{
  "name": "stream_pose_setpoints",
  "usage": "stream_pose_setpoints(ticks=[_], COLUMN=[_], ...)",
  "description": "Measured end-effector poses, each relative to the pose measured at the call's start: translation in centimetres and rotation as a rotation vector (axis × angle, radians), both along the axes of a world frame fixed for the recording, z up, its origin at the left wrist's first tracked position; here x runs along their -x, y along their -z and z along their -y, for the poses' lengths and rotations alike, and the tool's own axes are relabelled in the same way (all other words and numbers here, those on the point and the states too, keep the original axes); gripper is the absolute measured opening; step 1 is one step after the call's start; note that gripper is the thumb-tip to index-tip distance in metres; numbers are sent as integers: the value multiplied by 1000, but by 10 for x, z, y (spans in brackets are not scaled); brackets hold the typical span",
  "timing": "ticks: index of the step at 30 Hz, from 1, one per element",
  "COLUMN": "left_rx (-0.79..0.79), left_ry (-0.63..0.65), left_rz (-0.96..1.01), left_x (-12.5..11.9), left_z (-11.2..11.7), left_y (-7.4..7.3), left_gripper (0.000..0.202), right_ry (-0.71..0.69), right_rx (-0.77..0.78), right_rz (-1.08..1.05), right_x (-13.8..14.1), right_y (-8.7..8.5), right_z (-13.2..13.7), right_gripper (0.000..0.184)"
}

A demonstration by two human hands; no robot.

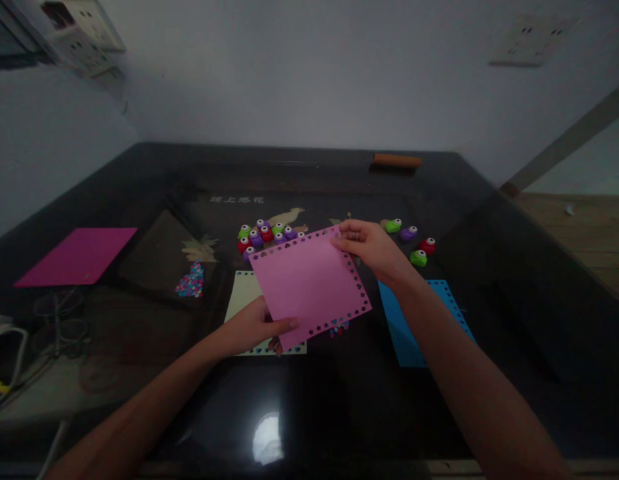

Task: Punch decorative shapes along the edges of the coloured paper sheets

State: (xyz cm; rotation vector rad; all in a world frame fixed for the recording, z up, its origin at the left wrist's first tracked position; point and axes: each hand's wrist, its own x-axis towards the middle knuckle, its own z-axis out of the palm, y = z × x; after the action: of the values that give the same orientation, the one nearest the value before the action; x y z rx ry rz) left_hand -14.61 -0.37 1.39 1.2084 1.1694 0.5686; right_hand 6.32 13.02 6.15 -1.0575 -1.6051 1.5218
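Observation:
Both hands hold a pink paper sheet [309, 283] with punched shapes along its edges, tilted above a dark glass table [309, 400]. My left hand [254, 327] pinches its near left corner. My right hand [372, 248] grips its far right corner. Under the pink sheet lies a pale yellow punched sheet [242, 297], and a blue punched sheet [409, 327] lies to the right beneath my right forearm. A cluster of small purple, green and red craft punches [264, 235] sits just behind the pink sheet.
Three more punches [414, 243], green, purple and red, sit at the right. A magenta sheet [79, 255] lies at the far left. A pile of punched confetti [190, 281] sits left of centre. An orange bar [396, 160] rests by the wall.

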Motion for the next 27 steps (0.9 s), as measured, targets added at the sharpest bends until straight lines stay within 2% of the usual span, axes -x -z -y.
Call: stream_pose_setpoints(ticks=[6, 15, 22, 27], left_rx=[0, 11, 40, 80], left_ry=[17, 67, 58, 44], left_rz=[5, 45, 58, 61], left_x=[1, 0, -1, 0], left_z=[-2, -3, -2, -2], left_y=[3, -2, -1, 2], left_gripper=[31, 33, 31, 31], right_ry=[14, 28, 13, 9], right_rx=[-27, -33, -2, -48], right_rz=[-14, 6, 12, 53], right_x=[0, 1, 1, 0], right_y=[1, -1, -1, 0], right_z=[-1, 1, 1, 0], right_gripper=[11, 9, 8, 6])
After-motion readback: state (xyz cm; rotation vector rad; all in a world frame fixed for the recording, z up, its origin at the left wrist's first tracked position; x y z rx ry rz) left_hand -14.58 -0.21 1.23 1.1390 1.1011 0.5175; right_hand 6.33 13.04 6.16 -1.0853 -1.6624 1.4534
